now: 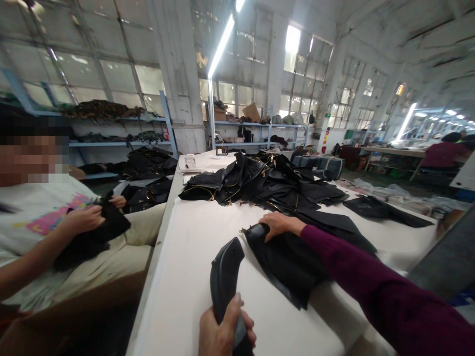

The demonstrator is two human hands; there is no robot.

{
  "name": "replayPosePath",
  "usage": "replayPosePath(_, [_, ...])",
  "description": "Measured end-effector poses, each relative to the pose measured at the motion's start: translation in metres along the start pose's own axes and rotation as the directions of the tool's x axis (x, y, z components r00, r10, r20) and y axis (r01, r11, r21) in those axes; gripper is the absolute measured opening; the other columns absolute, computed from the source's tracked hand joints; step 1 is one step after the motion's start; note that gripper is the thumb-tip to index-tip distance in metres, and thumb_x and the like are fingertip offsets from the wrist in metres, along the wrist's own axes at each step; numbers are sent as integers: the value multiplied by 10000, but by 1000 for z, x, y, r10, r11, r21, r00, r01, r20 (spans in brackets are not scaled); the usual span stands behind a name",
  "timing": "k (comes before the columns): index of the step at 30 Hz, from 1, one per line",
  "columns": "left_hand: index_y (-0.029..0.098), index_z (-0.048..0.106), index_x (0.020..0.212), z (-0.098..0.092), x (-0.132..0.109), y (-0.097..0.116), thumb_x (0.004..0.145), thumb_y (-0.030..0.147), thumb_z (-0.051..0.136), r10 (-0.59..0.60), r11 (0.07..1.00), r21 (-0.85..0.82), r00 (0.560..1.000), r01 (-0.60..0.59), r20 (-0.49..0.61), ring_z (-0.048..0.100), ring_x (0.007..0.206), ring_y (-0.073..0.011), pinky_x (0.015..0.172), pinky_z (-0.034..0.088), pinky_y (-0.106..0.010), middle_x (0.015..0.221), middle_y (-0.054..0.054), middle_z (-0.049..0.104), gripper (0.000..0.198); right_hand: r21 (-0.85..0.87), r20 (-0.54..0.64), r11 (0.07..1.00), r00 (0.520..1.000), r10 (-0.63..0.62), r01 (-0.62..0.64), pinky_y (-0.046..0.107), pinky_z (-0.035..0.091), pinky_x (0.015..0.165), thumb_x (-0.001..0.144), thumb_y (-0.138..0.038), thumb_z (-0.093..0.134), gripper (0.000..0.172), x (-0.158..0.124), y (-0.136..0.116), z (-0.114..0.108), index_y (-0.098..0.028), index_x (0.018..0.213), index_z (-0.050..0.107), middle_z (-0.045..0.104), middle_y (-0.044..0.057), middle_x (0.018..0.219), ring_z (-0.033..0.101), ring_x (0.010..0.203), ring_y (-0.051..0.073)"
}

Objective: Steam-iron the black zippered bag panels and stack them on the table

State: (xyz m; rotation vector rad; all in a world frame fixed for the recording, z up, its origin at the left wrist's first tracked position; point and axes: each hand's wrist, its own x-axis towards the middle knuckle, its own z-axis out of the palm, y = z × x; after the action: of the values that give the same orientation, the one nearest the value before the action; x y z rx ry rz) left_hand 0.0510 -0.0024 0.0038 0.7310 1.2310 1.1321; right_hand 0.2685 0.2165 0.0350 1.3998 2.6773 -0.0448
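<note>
My left hand (222,329), low in the view, is closed around the grip of a black curved handheld tool (227,277) whose broad end points up and away. What kind of tool it is, I cannot make out. Farther forward, my right hand (278,225), at the end of a purple sleeve, grips the upper left edge of a black leather-like bag piece (285,257). A small bit of metal, perhaps a zipper end, shows at that piece's corner. The tool stays apart from the piece, to its left.
A heap of black pieces with gold zippers (241,178) covers the far part of the white table (185,247). At the left sits a co-worker (44,217) holding black cloth. Shelves (245,123) with materials line the wall; a grey beam (445,247) slants at right.
</note>
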Motion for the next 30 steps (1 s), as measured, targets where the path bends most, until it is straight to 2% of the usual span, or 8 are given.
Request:
replayPosePath(2, [132,548,671,0,1,-2,646,548,651,9,1000,16,1000,-10,17,530,357,-156,372,443,-267,420,-29,588,429,-34,-27,999,999,28,-29,339,413,873,621,-530,706,560,-3,-5,-6,-176,1049,646,650,116,1049,580,1000,284])
replayPosePath(4, [130,547,674,0,1,-4,654,556,638,8,999,34,1000,-9,29,527,354,-160,368,437,-269,410,-36,586,436,-72,-70,994,995,77,-82,343,422,837,651,-516,679,482,-9,-14,-11,-157,972,671,669,130,978,601,952,298])
replayPosePath(10, [131,544,628,7,-1,-6,629,564,657,36,999,28,998,-38,55,524,332,-154,346,418,-255,407,-20,572,447,-125,-182,971,966,182,-206,300,433,619,717,-469,584,381,-31,-50,-26,-121,842,674,682,161,818,650,766,294])
replayPosePath(15, [115,560,518,8,3,-13,679,634,552,30,995,90,993,-41,116,529,335,-154,367,417,-253,383,-67,561,543,-123,-271,962,941,204,-244,290,397,563,768,-401,529,281,-53,-83,-30,-145,817,635,683,123,784,649,720,272])
replayPosePath(19, [116,575,526,4,6,-14,661,624,578,51,994,89,996,-58,78,538,348,-168,381,430,-273,403,-72,577,525,-126,-353,961,916,189,-247,289,377,566,765,-273,539,140,-78,-115,-24,-164,840,584,668,78,803,637,712,243])
replayPosePath(22, [110,586,574,0,9,-14,685,591,575,50,995,90,999,-51,16,548,365,-183,397,432,-283,392,-76,581,493,-125,-393,968,906,155,-219,289,361,550,723,-227,586,116,-97,-134,-19,-174,824,563,652,50,767,624,658,224])
replayPosePath(25, [108,587,626,-2,9,-13,695,547,594,8,999,36,998,-6,-60,541,374,-177,403,427,-282,403,-61,587,444,-105,-328,960,920,214,-260,288,363,541,738,-250,572,103,-106,-132,-19,-167,799,581,663,65,736,635,646,232])
replayPosePath(30, [111,565,680,1,3,-7,681,497,639,-37,999,-43,995,33,-92,532,367,-159,384,424,-264,420,-38,588,394,-138,-218,905,904,368,-402,282,372,521,747,-265,542,154,-96,-99,-25,-142,775,630,681,127,736,657,688,274])
